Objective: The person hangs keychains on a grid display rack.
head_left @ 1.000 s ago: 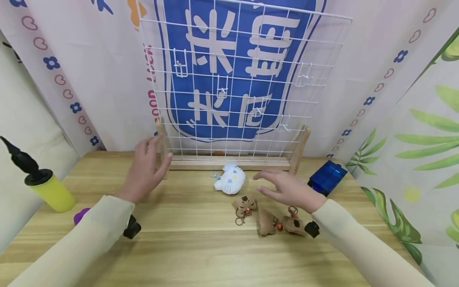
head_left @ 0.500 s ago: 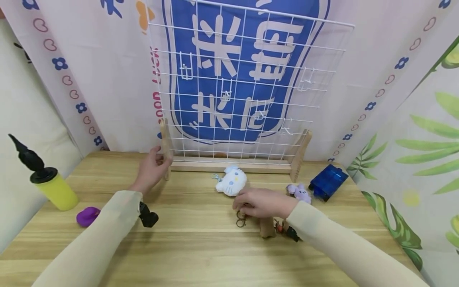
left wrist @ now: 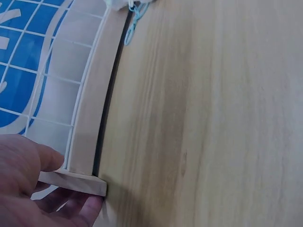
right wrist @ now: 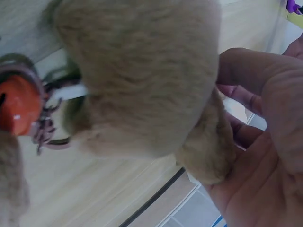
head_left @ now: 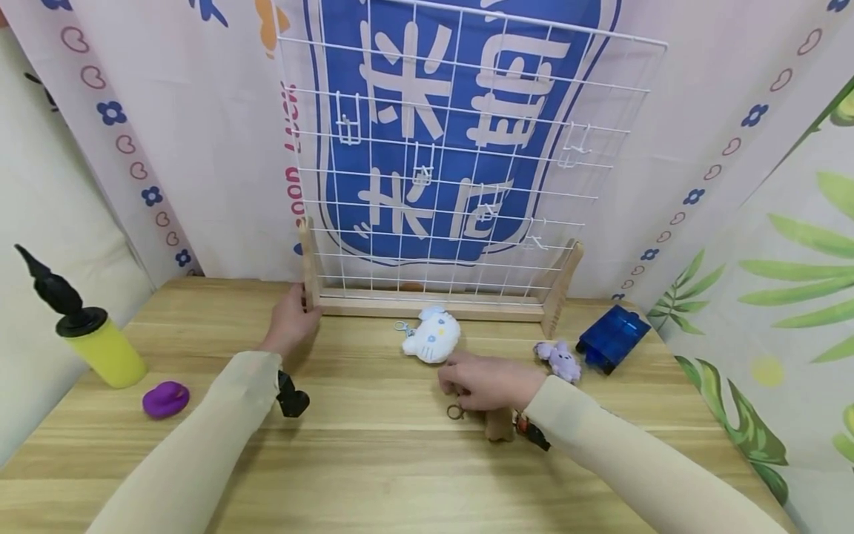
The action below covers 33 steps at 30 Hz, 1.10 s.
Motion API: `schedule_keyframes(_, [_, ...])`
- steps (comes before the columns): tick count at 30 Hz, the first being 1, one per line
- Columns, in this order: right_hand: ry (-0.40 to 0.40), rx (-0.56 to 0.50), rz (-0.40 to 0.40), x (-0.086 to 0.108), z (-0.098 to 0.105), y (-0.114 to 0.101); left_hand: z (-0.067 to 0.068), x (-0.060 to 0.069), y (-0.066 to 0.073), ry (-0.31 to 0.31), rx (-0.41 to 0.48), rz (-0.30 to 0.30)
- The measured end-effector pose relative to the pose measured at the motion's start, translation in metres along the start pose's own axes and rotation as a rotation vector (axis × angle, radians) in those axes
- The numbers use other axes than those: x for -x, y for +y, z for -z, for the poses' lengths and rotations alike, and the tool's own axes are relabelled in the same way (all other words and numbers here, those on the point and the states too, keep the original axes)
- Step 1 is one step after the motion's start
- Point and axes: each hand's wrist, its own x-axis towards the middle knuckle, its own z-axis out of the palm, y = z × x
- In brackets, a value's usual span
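My left hand (head_left: 292, 322) grips the left wooden upright (head_left: 309, 267) of the wire grid stand. In the left wrist view the thumb lies on one side of that upright (left wrist: 78, 183) and the fingers on the other. My right hand (head_left: 497, 380) pinches a brown plush keychain (right wrist: 213, 151), mostly hidden by the hand in the head view; its ring (head_left: 455, 411) shows below the fingers. Close by lies another brown plush keychain (head_left: 499, 424), large in the right wrist view, near an orange bell (right wrist: 21, 104). A white cat-face plush keychain (head_left: 434, 337) lies just beyond the right hand.
White hooks (head_left: 422, 174) hang on the wire grid (head_left: 460, 148). A purple plush keychain (head_left: 560, 361) and a blue translucent case (head_left: 612, 337) lie at the right. On the left are a purple duck (head_left: 166, 400) and a yellow hand pump (head_left: 103, 348).
My left hand has come right and down onto the wooden upright. My right hand has moved left and lowered onto a brown plush keychain, uncovering the purple plush keychain.
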Motion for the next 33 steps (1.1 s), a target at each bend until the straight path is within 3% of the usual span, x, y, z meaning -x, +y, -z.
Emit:
schedule_keyframes(9, [-0.046,-0.097,-0.071,-0.006,0.002,0.004,-0.004,-0.001,-0.004,0.016,-0.003,0.02])
schedule_keyframes(15, [-0.072,-0.085,-0.118,-0.004,0.003,0.006,-0.004,-0.004,-0.004,-0.009,0.009,0.05])
schedule_keyframes(21, [-0.083,-0.12,-0.217,0.0,0.007,0.004,-0.003,-0.003,-0.005,-0.007,0.009,0.066])
schedule_keyframes(33, [-0.158,-0.182,-0.271,0.009,0.011,0.005,-0.004,-0.005,-0.006,-0.006,0.023,0.061])
